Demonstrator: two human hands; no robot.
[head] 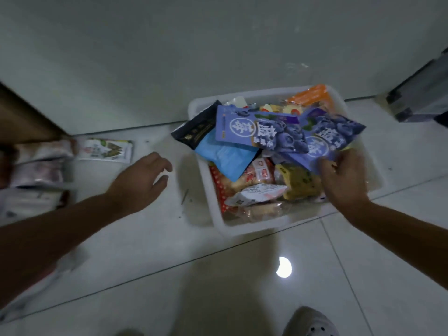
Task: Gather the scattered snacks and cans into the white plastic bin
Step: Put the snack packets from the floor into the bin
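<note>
In the head view, the white plastic bin sits on the tiled floor at about 3 o'clock from the frame's middle, already heaped above its rim. The right hand reaches in from 4 o'clock and pinches the lower edge of a purple blueberry pouch between thumb and fingers. It holds the pouch flat over the pile, probably so it lands on top instead of sliding off. A second blueberry pouch lies just beside it at its 9 o'clock, partly under it; I cannot tell whether the hand grips that one too. That makes two blueberry pouches. Also in the bin are one black pouch, one light-blue pouch, one orange packet, and several smaller wrappers underneath that are too jumbled to count. The left hand is empty, its fingers loosely spread. It stretches toward 9 o'clock, likely for the single green-and-white packet lying alone on the floor. Farther out at 9 o'clock is a blurred stack of packets, at least three. No cans are visible.
</note>
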